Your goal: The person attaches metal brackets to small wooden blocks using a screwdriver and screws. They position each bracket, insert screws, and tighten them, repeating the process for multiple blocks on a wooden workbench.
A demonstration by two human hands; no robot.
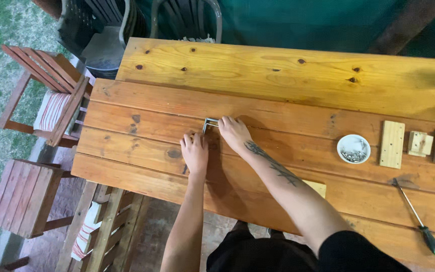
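Both forearms reach up from the bottom edge toward the middle of the wooden table [278,75]. At about 9 o'clock from the bracket, the left hand [195,151] lies on the planks with fingers curled down; whether they pinch anything beneath I cannot tell. Just right of it, the right hand [233,132] grips the small metal bracket [209,122], fingertips closed on its end. Judging from this, the piece is only being positioned: no screw is seen in it. Off at 3 o'clock and well apart sit a white dish of screws [353,148], a tall wood block [392,144] and two smaller blocks [421,143]. At 5 o'clock lies a green-handled screwdriver [419,216], untouched. Nothing stands between the hands and those supplies; chairs [51,100] crowd the table's left end.
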